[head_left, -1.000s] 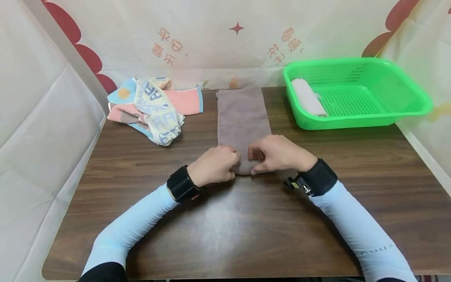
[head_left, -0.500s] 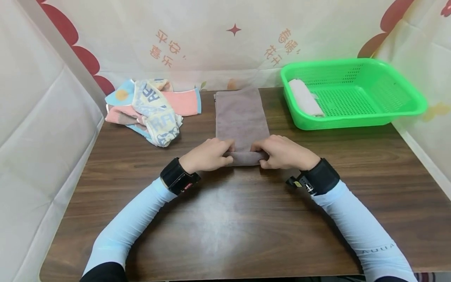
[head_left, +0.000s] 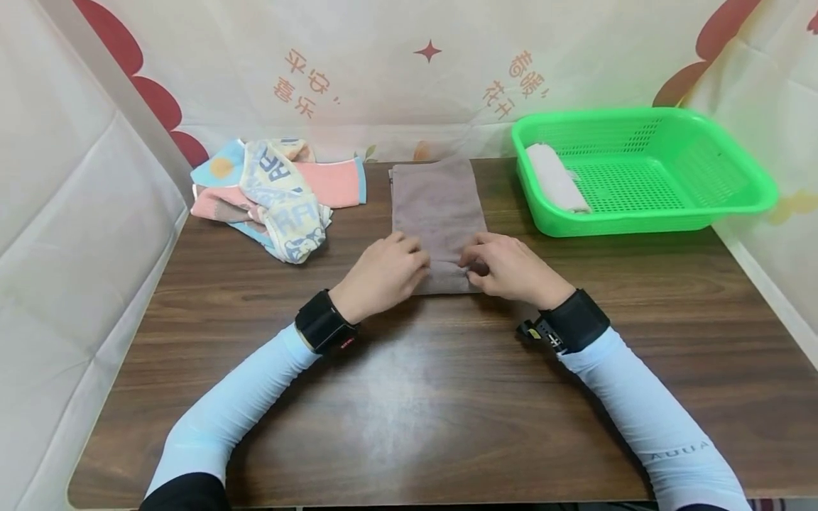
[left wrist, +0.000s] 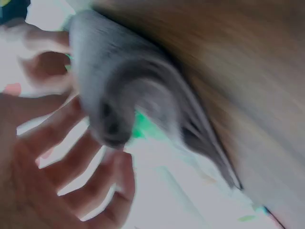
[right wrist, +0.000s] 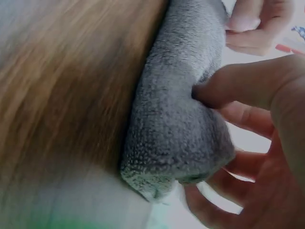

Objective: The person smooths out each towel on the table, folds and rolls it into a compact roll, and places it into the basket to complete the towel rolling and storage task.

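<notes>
A grey-brown towel (head_left: 437, 206), folded into a long strip, lies in the middle of the table, with its near end turned over into a thick roll. My left hand (head_left: 385, 275) grips the left side of that roll; in the left wrist view the fingers (left wrist: 71, 157) are spread and bent against the curled cloth, some tips hidden. On the other side, my right hand (head_left: 514, 270) pinches the roll. The right wrist view shows its thumb (right wrist: 248, 86) pressing a dent into the cloth, with the fingers behind.
A green plastic basket (head_left: 645, 220) stands at the back right, holding a rolled pale cloth (head_left: 557, 179) along its left wall. Crumpled patterned towels (head_left: 281, 191) in pink, blue and cream lie at the back left. White printed curtains enclose the wooden table (head_left: 396, 426).
The towel's near end has gone from flat to rolled, and that edge has moved away from me. Both hands first lifted and turned it, then shifted slightly farther forward. Basket and patterned towels stayed put.
</notes>
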Available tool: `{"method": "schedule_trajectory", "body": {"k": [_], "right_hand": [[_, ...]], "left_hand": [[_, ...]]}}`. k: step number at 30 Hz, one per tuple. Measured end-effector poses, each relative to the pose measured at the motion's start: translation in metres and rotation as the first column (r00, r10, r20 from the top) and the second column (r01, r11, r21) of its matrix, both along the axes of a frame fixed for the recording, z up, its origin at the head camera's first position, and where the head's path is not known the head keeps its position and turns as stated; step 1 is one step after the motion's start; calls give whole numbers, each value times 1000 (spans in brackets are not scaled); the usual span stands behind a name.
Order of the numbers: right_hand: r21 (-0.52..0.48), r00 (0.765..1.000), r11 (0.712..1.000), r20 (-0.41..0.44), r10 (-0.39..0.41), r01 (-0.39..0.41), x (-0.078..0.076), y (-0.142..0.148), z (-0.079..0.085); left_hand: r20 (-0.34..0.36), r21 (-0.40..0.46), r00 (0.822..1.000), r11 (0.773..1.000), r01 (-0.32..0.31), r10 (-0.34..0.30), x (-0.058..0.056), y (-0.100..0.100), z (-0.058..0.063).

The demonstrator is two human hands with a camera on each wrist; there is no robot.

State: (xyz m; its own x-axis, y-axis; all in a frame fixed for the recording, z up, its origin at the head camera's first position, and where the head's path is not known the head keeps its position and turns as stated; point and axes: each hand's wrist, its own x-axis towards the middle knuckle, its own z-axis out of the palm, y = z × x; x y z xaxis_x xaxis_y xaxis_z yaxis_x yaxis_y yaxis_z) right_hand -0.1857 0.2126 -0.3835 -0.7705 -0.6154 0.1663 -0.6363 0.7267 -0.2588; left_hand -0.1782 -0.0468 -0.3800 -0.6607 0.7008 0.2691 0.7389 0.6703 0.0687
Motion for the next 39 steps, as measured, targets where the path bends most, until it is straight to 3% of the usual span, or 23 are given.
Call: {"method": "schedule_trajectory", "body": {"k": [3, 6, 9, 14, 18, 21, 24, 27, 29, 30, 31, 32, 35, 36, 39], "right_hand": [[53, 989, 999, -147, 15, -7, 5, -5, 3], [73, 973, 997, -224, 54, -39, 11, -13, 5], [107, 973, 993, -221, 74, -51, 17, -20, 7], [207, 985, 978, -163, 53, -18, 23, -24, 9], [222, 987, 975, -156, 45, -9, 25, -27, 11], [195, 991, 980, -124, 50, -25, 24, -28, 12], [124, 998, 991, -32, 51, -47, 21, -26, 11], [30, 995, 998, 86, 52, -55, 18, -23, 8], [-24, 987, 998, 154, 55, -51, 15, -21, 5], [-43, 982, 998, 181, 53, -46, 14, -20, 5], [-52, 978, 998, 202, 51, -41, 13, -19, 4], [-54, 974, 998, 220, 48, -36, 12, -19, 3], [-54, 965, 998, 262, 30, -16, 10, -17, 1], [-53, 961, 999, 277, 22, -8, 9, -17, 1], [-51, 948, 999, 319, 1, 16, 8, -17, 0]], "left_hand": [[-103, -108, 994, 994, 12, -23, 8, 4, -1], [-147, -138, 988, 990, 20, -40, 10, 5, -4], [-156, -97, 986, 995, 38, -53, 8, 5, -9], [-103, -58, 993, 997, 56, -61, 5, 4, -10], [14, -62, 997, 995, 74, -74, 3, 0, -6], [155, -40, 985, 996, 77, -70, 2, -4, -1], [307, -25, 950, 998, 65, -55, 1, -7, 4], [437, -24, 898, 998, 62, -45, -1, -9, 7], [489, -18, 871, 998, 59, -42, -2, -10, 9], [493, -20, 869, 998, 57, -40, -3, -10, 10], [489, -17, 872, 998, 54, -39, -2, -10, 11], [463, -16, 885, 998, 54, -40, -2, -10, 11], [276, -35, 959, 997, 75, -62, 2, -9, 14], [204, -41, 976, 996, 81, -71, 4, -9, 14], [56, -63, 993, 992, 105, -101, 8, -6, 13]]}}
